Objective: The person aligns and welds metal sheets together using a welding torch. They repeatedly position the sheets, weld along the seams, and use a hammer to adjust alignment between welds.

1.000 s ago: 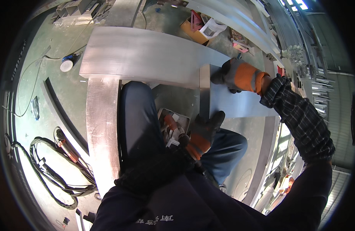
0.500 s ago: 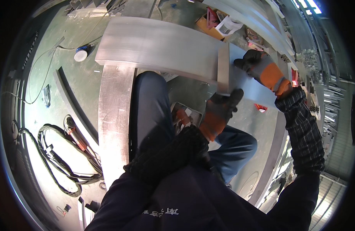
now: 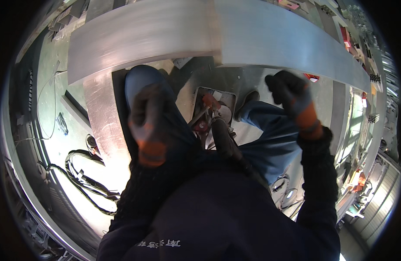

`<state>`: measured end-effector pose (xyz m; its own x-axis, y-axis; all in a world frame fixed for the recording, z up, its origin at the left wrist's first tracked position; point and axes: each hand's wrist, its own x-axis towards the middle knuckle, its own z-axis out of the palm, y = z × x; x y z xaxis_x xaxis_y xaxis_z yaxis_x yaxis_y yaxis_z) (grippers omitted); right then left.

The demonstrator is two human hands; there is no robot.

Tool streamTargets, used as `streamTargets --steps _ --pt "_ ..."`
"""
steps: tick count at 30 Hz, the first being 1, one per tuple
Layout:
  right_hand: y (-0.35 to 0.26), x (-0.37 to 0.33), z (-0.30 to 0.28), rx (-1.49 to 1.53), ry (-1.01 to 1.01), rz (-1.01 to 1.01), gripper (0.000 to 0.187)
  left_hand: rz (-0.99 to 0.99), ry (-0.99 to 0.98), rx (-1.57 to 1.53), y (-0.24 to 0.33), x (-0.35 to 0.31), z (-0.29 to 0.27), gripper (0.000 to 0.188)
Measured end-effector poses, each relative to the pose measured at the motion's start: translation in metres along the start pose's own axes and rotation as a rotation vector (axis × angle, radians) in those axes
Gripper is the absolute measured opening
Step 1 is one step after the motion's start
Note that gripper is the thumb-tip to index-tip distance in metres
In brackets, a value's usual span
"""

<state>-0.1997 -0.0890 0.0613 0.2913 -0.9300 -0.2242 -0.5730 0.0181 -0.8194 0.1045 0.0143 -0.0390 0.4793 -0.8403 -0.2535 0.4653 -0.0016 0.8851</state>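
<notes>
A broad silvery metal beam (image 3: 144,37) runs across in front of me, with a step and a tone change near its middle. My left hand (image 3: 149,117), in a grey and orange work glove, is over my left thigh, its fingers smeared by motion. My right hand (image 3: 292,93), gloved alike, is just below the beam's near edge, its fingers curled in with nothing sticking out of them. Neither hand is seen gripping the beam.
A narrower metal piece (image 3: 104,117) supports the beam's left end. Between my legs sits a tray (image 3: 229,98) with red and dark tools. Black cable (image 3: 85,182) coils on the floor at left. Metal profiles (image 3: 374,117) and red items crowd the right side.
Both hands have left the upright metal strip on the beam; the left moved left to my thigh, the right came down towards me. The view has shifted, and the strip no longer shows clearly.
</notes>
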Motion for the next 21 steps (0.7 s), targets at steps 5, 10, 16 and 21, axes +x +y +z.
streamTargets --steps 5,10,16,21 --pt "0.188 -0.002 0.096 0.211 -0.168 0.595 0.034 0.441 -0.113 0.757 0.004 0.003 -0.041 0.019" --pt "0.302 -0.003 0.223 0.210 -0.599 0.832 0.036 0.644 -0.324 1.113 -0.006 0.016 -0.042 0.023" --pt "0.320 0.027 0.284 0.421 -0.547 0.932 0.034 0.935 -0.393 1.136 -0.012 0.023 -0.041 0.043" --pt "0.328 0.050 0.310 0.564 -0.538 0.983 0.032 0.913 -0.433 1.227 -0.008 0.027 -0.024 0.067"
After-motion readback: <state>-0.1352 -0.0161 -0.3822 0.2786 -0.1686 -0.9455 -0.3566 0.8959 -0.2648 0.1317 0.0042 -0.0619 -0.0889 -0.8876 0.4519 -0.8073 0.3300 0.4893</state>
